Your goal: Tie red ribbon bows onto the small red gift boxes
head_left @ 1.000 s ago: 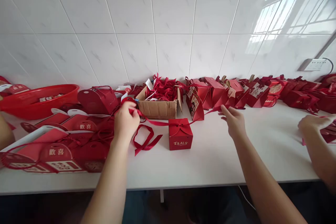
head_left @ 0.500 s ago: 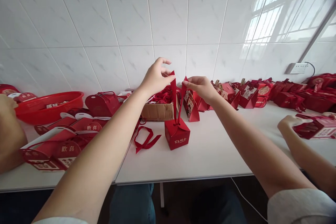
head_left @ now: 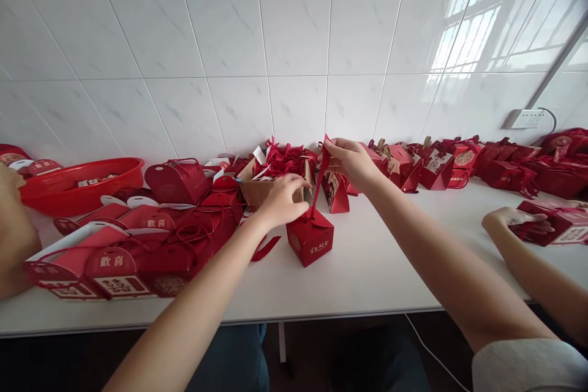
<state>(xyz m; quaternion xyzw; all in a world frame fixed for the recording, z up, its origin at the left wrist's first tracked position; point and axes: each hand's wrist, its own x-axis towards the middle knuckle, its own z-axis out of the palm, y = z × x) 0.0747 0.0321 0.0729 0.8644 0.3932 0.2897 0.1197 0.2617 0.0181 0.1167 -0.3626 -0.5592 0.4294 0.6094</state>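
Observation:
A small red gift box (head_left: pixel 313 247) with gold lettering stands on the white table in front of me. From its top a red ribbon (head_left: pixel 320 180) runs up, pulled taut. My right hand (head_left: pixel 350 160) pinches the upper end of that ribbon between thumb and fingers. Low at the box's upper left corner is my left hand (head_left: pixel 283 201), its curved fingers and thumb apart with nothing visible between them. A loose red ribbon (head_left: pixel 267 248) lies on the table left of the box, partly covered by my left forearm.
Behind my left hand is a cardboard box (head_left: pixel 253 192) heaped with red ribbons. Several red gift boxes (head_left: pixel 122 266) crowd the left, near a red basin (head_left: pixel 87 170). More finished boxes (head_left: pixel 434 170) line the wall. At right, another person's hand (head_left: pixel 517 220) holds a red box.
My left hand has let go of its ribbon end and come down beside the box top. My right hand keeps its ribbon end raised.

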